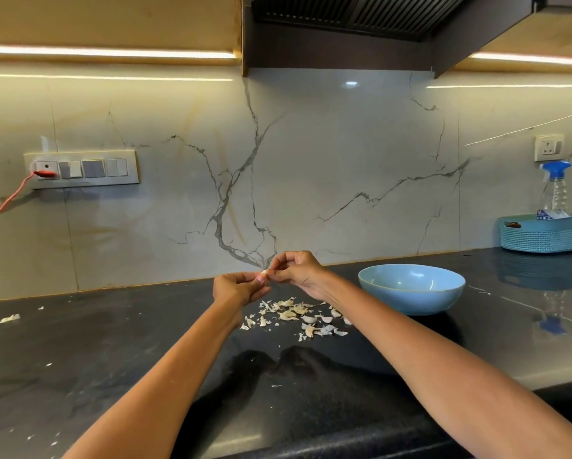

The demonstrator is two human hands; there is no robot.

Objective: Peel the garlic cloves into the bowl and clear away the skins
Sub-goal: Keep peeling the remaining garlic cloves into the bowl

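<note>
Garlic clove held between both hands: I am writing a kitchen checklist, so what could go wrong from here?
1. The left hand and right hand pinch the garlic clove over the countertop, not the blue bowl, so a slip would likely drop it among the skins.
2. Cloves and skins lie mixed in the pile; clearing skins could sweep cloves away.
3. Stray skin scraps lie far left and could be missed.
</note>
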